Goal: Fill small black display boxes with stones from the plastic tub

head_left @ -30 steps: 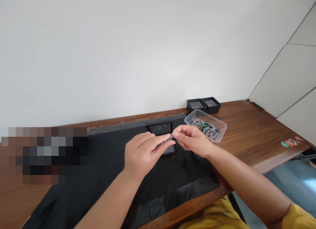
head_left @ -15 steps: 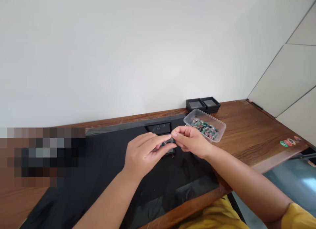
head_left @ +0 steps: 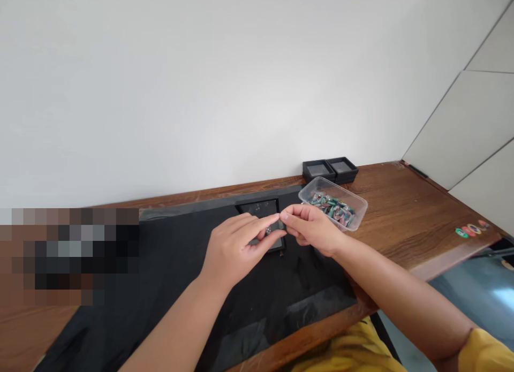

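Note:
My left hand [head_left: 235, 241] reaches over the black tray [head_left: 281, 249], palm side hidden. Its index fingertip meets the fingers of my right hand [head_left: 312, 227], while its thumb stays a little lower, with a gap between. Small shiny bits show in that gap; whether they are held or lie in the tray I cannot tell. Thumb and index of my right hand are pinched together at the left index tip, and anything in the pinch is too small to name. Right behind this hand stands a clear plastic box [head_left: 360, 214] of small green, pink and clear pieces.
Black square trays [head_left: 326, 178] are stacked in two piles by the wall. A black mat [head_left: 168, 265] covers much of the wooden table [head_left: 405, 211]. Round stickers [head_left: 474, 230] mark the table's right side. A pixelated patch hides the left side.
My left hand has shifted slightly right, and its index fingertip sits a little higher against my right fingers. A greyish bit between the left fingers looks less visible. My right hand is almost still.

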A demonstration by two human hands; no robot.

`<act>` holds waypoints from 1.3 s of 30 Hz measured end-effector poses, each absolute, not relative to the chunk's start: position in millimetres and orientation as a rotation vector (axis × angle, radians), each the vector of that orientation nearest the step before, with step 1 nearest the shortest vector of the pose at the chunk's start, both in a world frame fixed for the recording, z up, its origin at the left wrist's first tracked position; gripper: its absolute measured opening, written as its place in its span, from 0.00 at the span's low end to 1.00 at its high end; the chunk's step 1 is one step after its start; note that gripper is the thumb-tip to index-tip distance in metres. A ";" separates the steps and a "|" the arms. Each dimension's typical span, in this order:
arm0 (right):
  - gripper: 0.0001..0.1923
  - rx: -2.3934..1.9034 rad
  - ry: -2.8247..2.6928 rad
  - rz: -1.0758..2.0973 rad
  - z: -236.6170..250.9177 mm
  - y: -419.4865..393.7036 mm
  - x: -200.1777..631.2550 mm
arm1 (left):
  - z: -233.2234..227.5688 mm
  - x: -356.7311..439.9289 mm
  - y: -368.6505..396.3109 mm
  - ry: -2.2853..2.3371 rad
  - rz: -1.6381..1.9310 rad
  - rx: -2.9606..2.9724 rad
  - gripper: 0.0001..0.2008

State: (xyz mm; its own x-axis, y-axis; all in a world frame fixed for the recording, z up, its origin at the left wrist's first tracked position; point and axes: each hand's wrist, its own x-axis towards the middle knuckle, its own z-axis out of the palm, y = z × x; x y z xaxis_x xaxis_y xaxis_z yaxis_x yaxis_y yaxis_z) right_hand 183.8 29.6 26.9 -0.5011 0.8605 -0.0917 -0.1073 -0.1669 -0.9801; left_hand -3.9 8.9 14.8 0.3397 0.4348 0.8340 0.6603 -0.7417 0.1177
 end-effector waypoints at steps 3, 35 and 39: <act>0.26 -0.914 -1.395 1.763 26.8 29.4 183.0 | 14.8 -3.9 9.1 -0.999 -1.351 -2.361 0.06; 0.22 -0.951 -1.222 1.744 29.2 30.3 184.4 | -4.0 -7.1 17.6 -1.627 -1.227 -2.450 0.09; 0.21 -0.960 -1.229 1.747 29.6 29.2 182.9 | -8.9 -9.3 20.4 -1.791 -1.039 -2.542 0.08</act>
State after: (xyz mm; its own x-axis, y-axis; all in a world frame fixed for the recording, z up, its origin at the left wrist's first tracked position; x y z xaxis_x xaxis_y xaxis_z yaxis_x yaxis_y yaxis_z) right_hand 182.9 29.2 29.6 -0.4121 0.8999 -0.1425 -0.1703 -0.2297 -0.9583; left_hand -9.3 20.4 -8.9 0.2062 0.8865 0.4142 0.7999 -0.3965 0.4505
